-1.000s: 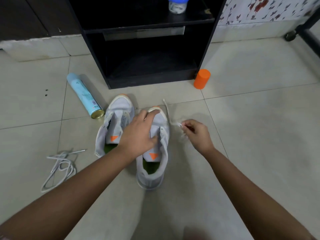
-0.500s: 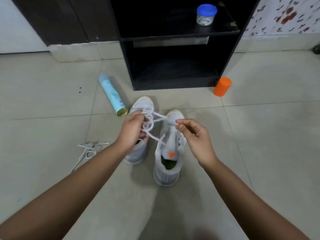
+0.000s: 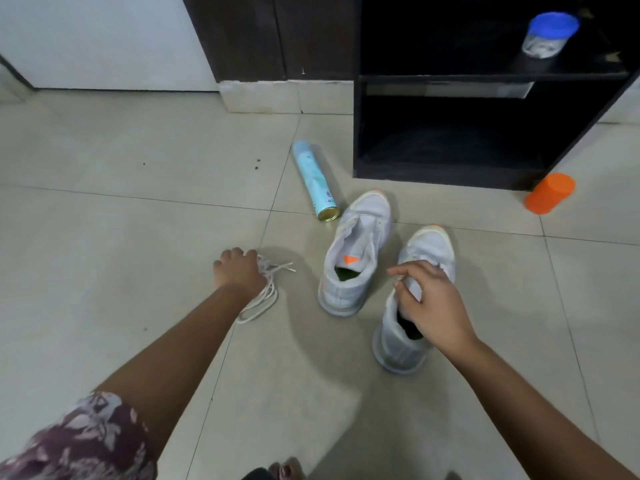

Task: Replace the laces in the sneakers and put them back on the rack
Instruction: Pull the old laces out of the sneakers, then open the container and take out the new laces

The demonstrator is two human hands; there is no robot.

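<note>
Two white sneakers with orange toe tips stand unlaced on the tiled floor. The left sneaker (image 3: 356, 258) is apart from both hands. Above the collar of the right sneaker (image 3: 426, 251) hovers my right hand (image 3: 433, 299), fingers loosely spread and holding nothing. Far to the left, my left hand (image 3: 239, 271) is down on the floor with its fingers curled over a bundle of white laces (image 3: 266, 296); loops and tips stick out from under it. The black rack (image 3: 450, 171) stands behind the sneakers, its bottom shelf bare.
A light blue spray can (image 3: 315, 181) lies on the floor just beyond the left sneaker. An orange cup (image 3: 549, 194) stands by the rack's right corner. A jar with a blue lid (image 3: 550, 34) sits on the rack's upper shelf.
My left hand carried the pulled-out lace away from the sneakers to the lace pile at the left. My right hand let go of the lace and now hovers over the right sneaker.
</note>
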